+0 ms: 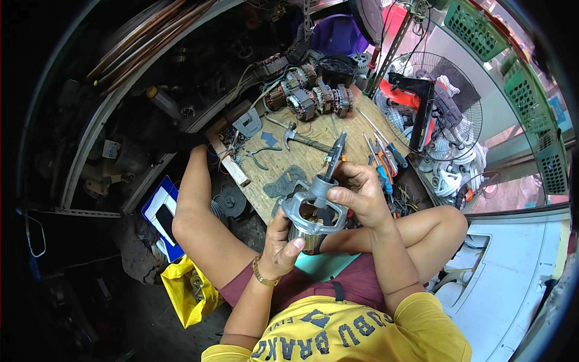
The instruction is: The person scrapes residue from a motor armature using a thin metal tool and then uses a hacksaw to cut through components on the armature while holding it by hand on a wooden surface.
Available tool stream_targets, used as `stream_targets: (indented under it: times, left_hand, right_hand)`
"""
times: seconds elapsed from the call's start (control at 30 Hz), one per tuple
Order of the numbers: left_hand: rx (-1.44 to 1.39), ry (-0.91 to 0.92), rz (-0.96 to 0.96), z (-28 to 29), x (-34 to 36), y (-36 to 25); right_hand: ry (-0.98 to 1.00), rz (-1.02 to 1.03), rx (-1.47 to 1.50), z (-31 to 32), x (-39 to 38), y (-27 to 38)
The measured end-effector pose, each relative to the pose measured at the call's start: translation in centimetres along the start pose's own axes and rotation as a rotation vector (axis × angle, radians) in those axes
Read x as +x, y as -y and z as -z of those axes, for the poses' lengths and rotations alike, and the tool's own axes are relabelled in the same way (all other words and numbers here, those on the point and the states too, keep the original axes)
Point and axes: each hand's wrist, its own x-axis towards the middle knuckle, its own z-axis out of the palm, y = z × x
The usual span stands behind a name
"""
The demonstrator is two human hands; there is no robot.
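Observation:
Over my lap I hold a grey metal motor housing (309, 224) with an open frame and copper-coloured windings partly visible inside. My left hand (278, 247) is closed round its lower left side, thumb along the front. A threaded metal collar (324, 186) rises from its top, and a slim shaft (336, 158) sticks up out of the collar, tilted to the right. My right hand (363, 196) pinches at the collar beside the shaft with thumb and fingers. Whether it grips the collar or the shaft is partly hidden.
On the wooden board (319, 130) lie a hammer (304, 140), pliers (260, 158) and a dark flat pad (284, 181). Several motor stators (322, 98) stand at the far edge. Screwdrivers and pliers (385, 160) cluster at right. A wire fan guard (431, 105) stands beyond, a yellow bag (187, 289) at left.

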Motion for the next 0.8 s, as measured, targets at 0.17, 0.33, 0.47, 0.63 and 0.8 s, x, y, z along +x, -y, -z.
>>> stream_targets:
  times: [0.17, 0.33, 0.47, 0.63, 0.8]
  left_hand:
    - [0.055, -0.004, -0.002, 0.7, -0.2, 0.61]
    - [0.015, -0.018, -0.009, 0.67, -0.38, 0.79]
    - [-0.003, 0.001, 0.005, 0.56, -0.36, 0.52]
    - [0.0, 0.047, -0.072, 0.26, -0.12, 0.05]
    - [0.044, 0.016, -0.146, -0.05, 0.03, 0.0]
  right_hand:
    - [0.003, 0.007, -0.022, 0.25, -0.08, -0.21]
    - [-0.003, -0.011, -0.017, -0.15, -0.08, 0.33]
    - [0.016, -0.006, -0.023, 0.22, -0.18, 0.1]
    - [0.016, 0.014, -0.028, 0.24, -0.38, 0.08]
    - [0.022, 0.027, -0.006, 0.21, -0.38, -0.07]
